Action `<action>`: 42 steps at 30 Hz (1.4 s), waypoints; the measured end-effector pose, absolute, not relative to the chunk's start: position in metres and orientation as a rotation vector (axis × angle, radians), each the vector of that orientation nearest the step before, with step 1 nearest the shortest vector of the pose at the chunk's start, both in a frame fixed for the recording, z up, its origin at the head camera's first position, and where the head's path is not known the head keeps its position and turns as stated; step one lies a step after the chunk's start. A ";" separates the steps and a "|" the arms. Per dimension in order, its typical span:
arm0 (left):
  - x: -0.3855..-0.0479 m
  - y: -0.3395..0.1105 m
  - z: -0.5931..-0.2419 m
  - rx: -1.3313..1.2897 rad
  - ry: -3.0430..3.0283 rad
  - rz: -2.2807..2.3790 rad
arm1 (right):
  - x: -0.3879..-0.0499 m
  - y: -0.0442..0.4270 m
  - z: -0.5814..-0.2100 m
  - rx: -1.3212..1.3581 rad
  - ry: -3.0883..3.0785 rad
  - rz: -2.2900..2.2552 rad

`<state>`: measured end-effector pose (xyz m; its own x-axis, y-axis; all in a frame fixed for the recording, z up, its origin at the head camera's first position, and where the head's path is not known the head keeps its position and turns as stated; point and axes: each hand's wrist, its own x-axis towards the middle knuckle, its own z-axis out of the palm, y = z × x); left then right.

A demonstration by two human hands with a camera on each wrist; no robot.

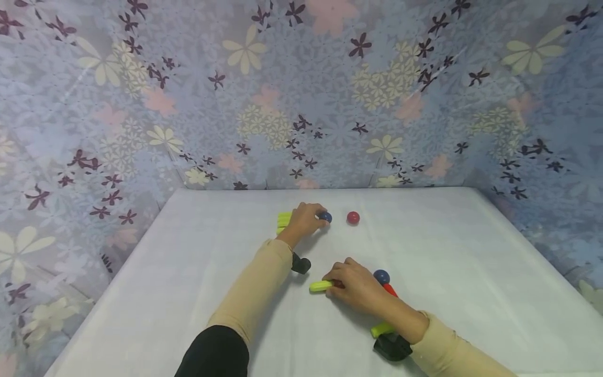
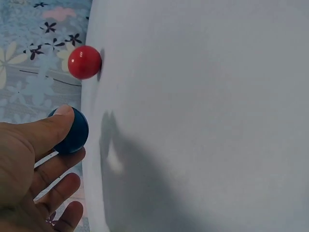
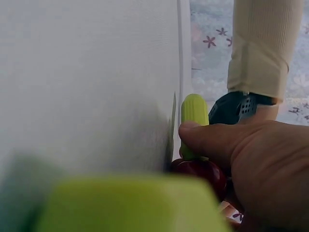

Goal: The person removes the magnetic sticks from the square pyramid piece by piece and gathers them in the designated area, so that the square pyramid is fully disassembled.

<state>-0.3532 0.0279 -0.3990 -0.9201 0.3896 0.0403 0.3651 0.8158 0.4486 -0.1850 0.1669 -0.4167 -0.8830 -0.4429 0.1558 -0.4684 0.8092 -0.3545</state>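
Nearer me, my right hand [image 1: 356, 285] pinches a short green stick [image 1: 321, 286] over the white table [image 1: 471, 235]. It looks light and hard, and its ridges should help me grip its sides. A dark red ball [image 3: 205, 175] is right by it; I can't tell if my fingers hold that too. Farther off, my left hand [image 1: 305, 219] pinches a blue ball [image 1: 326, 217]. It looks smooth, hard and maybe slippery, so I'd hold its fattest part. A red ball [image 1: 353, 218] sits to its right.
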 end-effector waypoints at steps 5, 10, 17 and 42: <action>-0.356 0.031 -0.401 0.525 2.942 0.631 | -0.185 0.165 -0.417 0.777 -2.912 0.604; -0.358 0.034 -0.405 0.533 2.961 0.567 | -0.184 0.165 -0.417 0.736 -2.932 0.589; -0.358 0.034 -0.407 0.527 2.974 0.546 | -0.184 0.165 -0.414 0.727 -2.946 0.590; -0.357 0.033 -0.407 0.536 2.982 0.529 | -0.182 0.204 -0.407 0.730 -2.937 0.645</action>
<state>-0.3573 0.0335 -0.4073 -0.9372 0.3487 -0.0043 0.3259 0.8803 0.3448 -0.1823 0.2040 -0.4071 -0.8875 -0.4378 0.1435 -0.4577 0.8019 -0.3840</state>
